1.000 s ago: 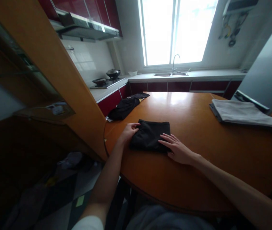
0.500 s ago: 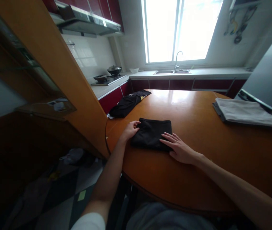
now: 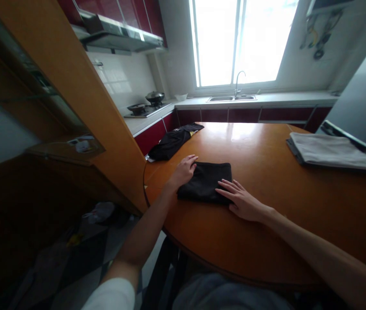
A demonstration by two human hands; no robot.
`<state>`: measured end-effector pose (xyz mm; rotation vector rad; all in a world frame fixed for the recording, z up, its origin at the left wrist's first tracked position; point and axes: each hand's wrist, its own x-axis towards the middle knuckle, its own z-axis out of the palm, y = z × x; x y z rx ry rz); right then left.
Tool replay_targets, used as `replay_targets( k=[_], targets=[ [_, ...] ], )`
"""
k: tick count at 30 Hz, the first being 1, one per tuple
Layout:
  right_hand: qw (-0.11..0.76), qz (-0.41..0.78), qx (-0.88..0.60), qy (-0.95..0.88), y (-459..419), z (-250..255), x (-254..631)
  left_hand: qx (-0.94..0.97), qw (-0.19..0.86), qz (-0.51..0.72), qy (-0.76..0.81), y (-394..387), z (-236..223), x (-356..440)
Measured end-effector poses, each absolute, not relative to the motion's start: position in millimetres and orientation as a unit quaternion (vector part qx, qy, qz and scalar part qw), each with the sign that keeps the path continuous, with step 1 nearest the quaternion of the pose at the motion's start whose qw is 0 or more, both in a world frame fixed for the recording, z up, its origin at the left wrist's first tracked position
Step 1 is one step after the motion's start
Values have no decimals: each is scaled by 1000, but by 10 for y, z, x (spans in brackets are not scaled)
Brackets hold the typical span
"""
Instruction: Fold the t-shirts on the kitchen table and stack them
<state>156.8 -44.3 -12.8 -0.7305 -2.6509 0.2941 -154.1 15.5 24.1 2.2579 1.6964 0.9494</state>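
Note:
A black cloth, folded into a flat rectangle, lies on the brown wooden table in front of me. My left hand rests over its far left corner, fingers stretched out toward the far edge, and covers that corner. Across the cloth's right edge lies my right hand, palm down with the fingers spread. Neither hand lifts the cloth.
Beyond it, a black garment with a small print lies at the table's left edge. Folded grey cloth sits on the right side. A wooden partition borders the table on the left. Behind stand a stove and a sink.
My left hand has moved from the cloth's left edge onto its far left corner, forward and to the right. My right hand and the cloth have stayed in place.

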Motion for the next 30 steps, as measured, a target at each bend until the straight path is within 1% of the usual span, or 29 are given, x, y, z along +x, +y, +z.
replay_targets(
  k=[3,6,11,14,18,23,26,28,30],
  targets=[
    [185,100,-263,-942,-459,-110,1562,780,115,209,579,154,164,-1416],
    [183,108,-268,-940,-487,-94,1560,761,125,157,617,101,-11,-1404],
    [180,108,-276,-938,-553,-97,1538,750,108,164,632,42,-170,-1448],
    [191,80,-292,-934,-576,-116,1484,754,104,157,630,53,-165,-1438],
    [204,49,-331,-920,-562,-134,1414,751,93,117,643,60,-125,-1414],
    [181,34,-342,-922,-569,-141,1430,742,84,85,660,26,-67,-1389],
    [156,61,-342,-925,-561,-132,1522,742,82,83,661,9,-39,-1374],
    [135,108,-333,-927,-500,-99,1627,740,82,84,662,3,-30,-1369],
    [144,155,-343,-915,-374,-44,1729,739,83,84,663,1,-29,-1367]
  ],
)
